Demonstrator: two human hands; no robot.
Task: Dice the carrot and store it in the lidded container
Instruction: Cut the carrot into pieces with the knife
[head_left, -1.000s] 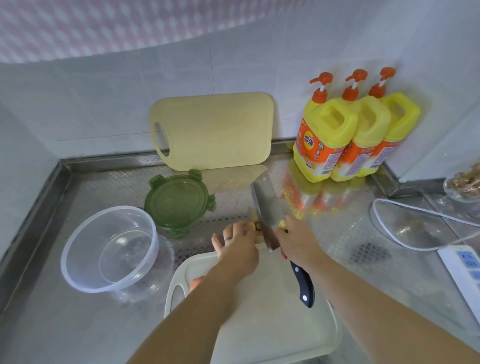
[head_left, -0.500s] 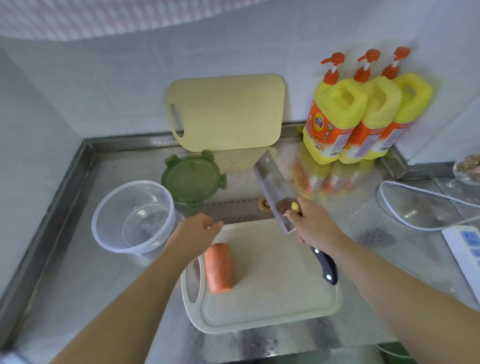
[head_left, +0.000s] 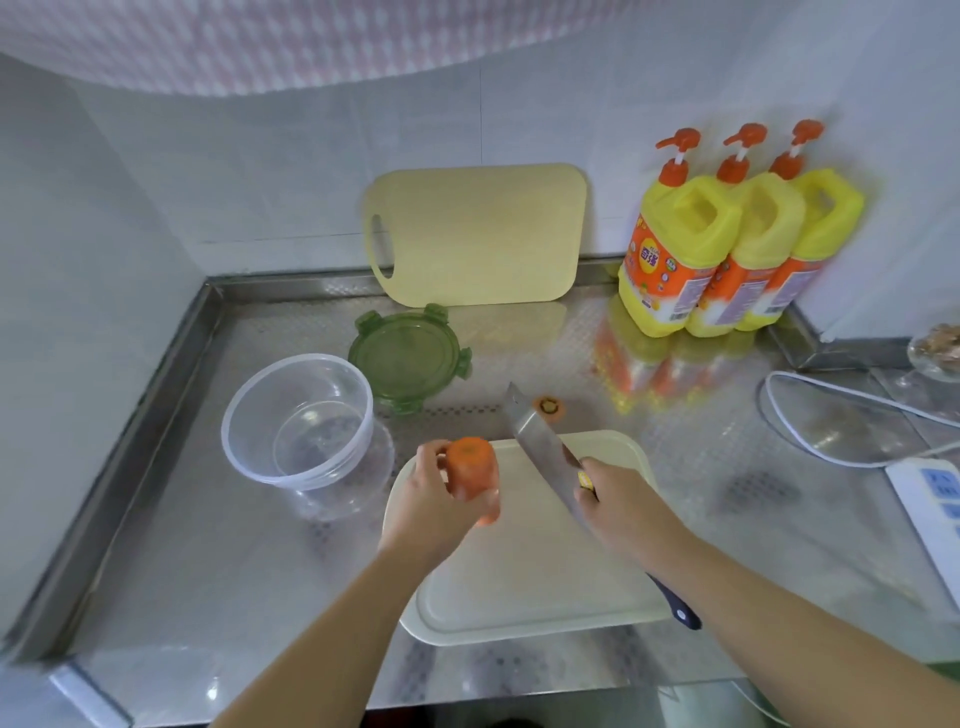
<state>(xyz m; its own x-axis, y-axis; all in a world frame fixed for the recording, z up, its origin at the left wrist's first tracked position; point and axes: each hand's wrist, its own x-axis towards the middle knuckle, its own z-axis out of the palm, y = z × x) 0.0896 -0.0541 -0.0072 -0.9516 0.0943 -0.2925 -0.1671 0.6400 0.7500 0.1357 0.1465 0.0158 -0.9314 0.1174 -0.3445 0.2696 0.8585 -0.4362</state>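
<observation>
The carrot (head_left: 470, 470) is up in the left hand (head_left: 434, 501), over the far left corner of the white board (head_left: 530, 566). It stands almost straight up and leans a little. Its flat cut end faces up, and its other end points down at the board. That low end is blurry, so I cannot tell if it touches the board. The left hand is curled round the carrot from the left side, with the thumb and fingers wrapped on it. The right hand (head_left: 623, 506) is closed tight on the knife (head_left: 537, 436). The blade points away and to the left, and its tip sticks out past the far edge of the white board. The dark end of the handle pokes out behind the wrist. A small cut-off end (head_left: 549, 406) lies on the counter (head_left: 208, 545), just beside the blade tip. The clear tub (head_left: 298, 421) sits on the counter to the left of the white board. The green lid (head_left: 408, 358) lies flat just behind the tub. A yellow board (head_left: 475, 234) leans on the wall (head_left: 260, 182). Three yellow bottles (head_left: 680, 249) stand in the far right corner. A white cord (head_left: 831, 397) and a power strip (head_left: 935, 499) lie at the right.
</observation>
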